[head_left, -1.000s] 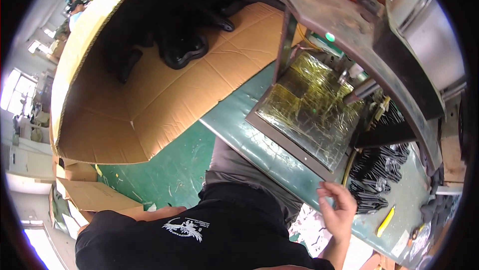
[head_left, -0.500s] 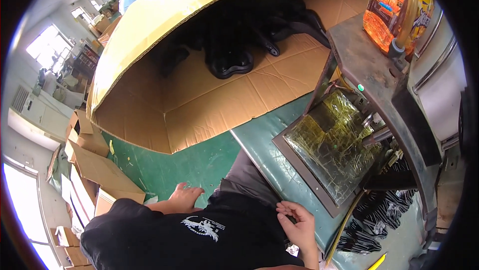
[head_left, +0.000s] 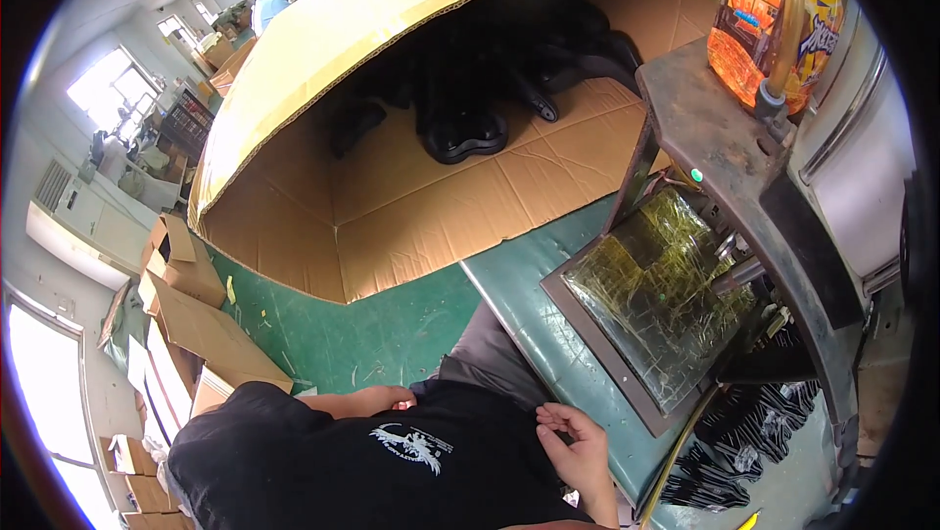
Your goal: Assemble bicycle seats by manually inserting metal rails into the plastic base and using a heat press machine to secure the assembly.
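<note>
My right hand [head_left: 576, 444] rests near the edge of the green-topped bench [head_left: 529, 285], beside my leg. Its fingers are loosely bent, the thumb stands apart from them, and nothing shows in it. My left hand [head_left: 402, 399] is close to my waist, mostly hidden by my black shirt; its fingers cannot be made out. Ahead lies a large cardboard box [head_left: 294, 246], its mouth facing me. Glossy black pieces [head_left: 465, 137] are piled inside, their kind hard to tell in shadow. Right of my right hand is a flat plate [head_left: 656, 295] covered in shiny yellowish film.
A dark metal machine frame [head_left: 720, 129] arches over the plate, with an orange snack packet [head_left: 752, 60] on top. Black striped strips [head_left: 754, 432] lie on the bench below. Open cartons [head_left: 211, 339] stand on the green floor at left. A person [head_left: 268, 9] is far behind.
My left hand has drawn back from over the floor toward my waist, and its fingers are now hidden. My right hand has barely moved. The whole view has shifted slightly.
</note>
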Demonstrator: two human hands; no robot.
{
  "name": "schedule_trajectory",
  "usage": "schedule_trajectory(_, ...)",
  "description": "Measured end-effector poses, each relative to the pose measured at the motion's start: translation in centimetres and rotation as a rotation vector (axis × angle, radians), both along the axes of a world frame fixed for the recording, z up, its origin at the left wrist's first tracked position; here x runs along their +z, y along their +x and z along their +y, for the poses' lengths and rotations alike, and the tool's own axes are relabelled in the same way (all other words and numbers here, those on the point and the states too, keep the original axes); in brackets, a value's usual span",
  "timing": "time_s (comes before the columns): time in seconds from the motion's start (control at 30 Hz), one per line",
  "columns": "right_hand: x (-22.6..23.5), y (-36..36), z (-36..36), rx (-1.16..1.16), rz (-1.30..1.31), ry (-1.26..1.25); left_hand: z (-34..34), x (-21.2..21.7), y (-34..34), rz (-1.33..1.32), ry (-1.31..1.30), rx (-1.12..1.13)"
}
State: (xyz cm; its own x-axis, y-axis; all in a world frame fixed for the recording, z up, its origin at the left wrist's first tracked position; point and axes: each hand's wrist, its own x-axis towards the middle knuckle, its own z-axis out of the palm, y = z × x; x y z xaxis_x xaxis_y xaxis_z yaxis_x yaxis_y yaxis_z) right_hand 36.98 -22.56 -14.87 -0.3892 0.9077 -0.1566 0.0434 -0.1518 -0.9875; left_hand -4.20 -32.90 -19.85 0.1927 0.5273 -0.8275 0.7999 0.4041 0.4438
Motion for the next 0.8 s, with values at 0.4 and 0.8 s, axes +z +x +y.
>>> schedule_trajectory(0.4,0.2,0.0,0.7,0.054,-0.016,-0.018,-0.7,-3.6,-4.1,-0.469,-0.171,0.217)
schedule_trajectory(0.8,0.6,-0.2,1.1,0.024,-0.042,-0.050,-1.8,-6.0,-3.7,-0.198,-0.153,-0.082)
